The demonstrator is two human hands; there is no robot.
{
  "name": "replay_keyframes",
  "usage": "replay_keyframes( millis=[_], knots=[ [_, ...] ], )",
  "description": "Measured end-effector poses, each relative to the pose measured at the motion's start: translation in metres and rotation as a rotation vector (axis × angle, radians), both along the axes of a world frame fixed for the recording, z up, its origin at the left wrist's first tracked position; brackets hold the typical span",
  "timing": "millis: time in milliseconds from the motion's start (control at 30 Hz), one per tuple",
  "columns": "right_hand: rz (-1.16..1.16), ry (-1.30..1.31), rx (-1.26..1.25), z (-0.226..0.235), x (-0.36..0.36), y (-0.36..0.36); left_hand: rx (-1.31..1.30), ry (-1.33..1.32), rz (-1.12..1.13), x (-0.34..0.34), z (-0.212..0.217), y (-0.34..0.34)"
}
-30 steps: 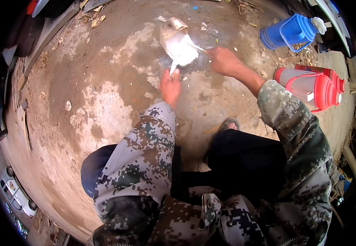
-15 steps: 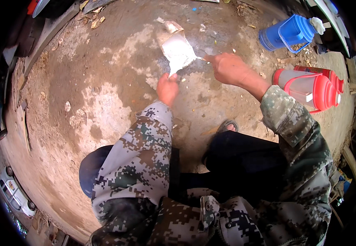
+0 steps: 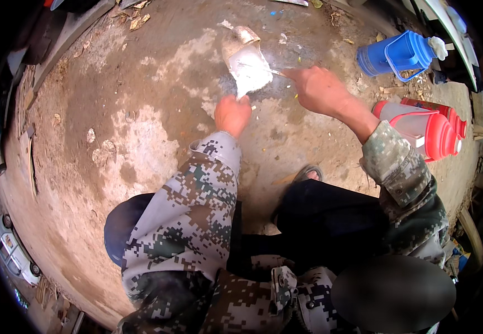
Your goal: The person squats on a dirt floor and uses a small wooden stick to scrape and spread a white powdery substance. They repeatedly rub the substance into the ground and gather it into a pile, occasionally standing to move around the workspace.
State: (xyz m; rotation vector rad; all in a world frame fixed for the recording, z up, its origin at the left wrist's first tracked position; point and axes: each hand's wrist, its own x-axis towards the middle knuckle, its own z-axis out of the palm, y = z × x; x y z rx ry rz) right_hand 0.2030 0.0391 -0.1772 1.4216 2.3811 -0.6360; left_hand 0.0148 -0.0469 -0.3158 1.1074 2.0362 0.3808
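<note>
Gripping thin tool (image 3: 277, 73), right fingers (image 3: 298, 75) curled

Stained brown ground (image 3: 74, 183), dry leaves (image 3: 139, 22) at upper left, white car (image 3: 16, 250) lower left

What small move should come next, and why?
Probably a short stroke by the right hand with its thin tool across the white-coated object, while the left hand steadies it: the tool reaches over the white surface, and the near end is in the left grip.

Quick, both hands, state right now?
Left hand: closed, holding the narrow end of a tan-and-white scoop-shaped object.
Right hand: closed, holding a thin pale rod-like tool; material unclear.
</note>
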Motion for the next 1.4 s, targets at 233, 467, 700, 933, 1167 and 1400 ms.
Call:
replay_keyframes(
  millis=[233, 467, 700, 933, 1167, 1400],
  knots=[
    [0.053, -0.129, -0.029, -0.039, -0.001, -0.001, -0.095, 0.036, 0.033, 0.014, 0.03, 0.008],
    [0.002, 0.073, 0.065, -0.015, -0.003, -0.002, -0.095, 0.112, -0.014, 0.014, 0.03, 0.013],
    [0.07, -0.106, 0.002, -0.038, -0.018, 0.006, -0.161, 0.166, -0.132, 0.016, 0.043, 0.021],
    [-0.057, -0.043, -0.085, -0.051, -0.005, 0.024, -0.064, 0.156, -0.042, 0.012, 0.045, 0.022],
    [-0.034, -0.035, -0.032, -0.062, 0.006, 0.016, -0.025, 0.161, -0.134, 0.01, 0.037, 0.016],
    [-0.04, 0.006, -0.04, -0.057, 0.009, 0.01, 0.051, 0.235, -0.206, 0.009, 0.031, 0.021]
  ],
)
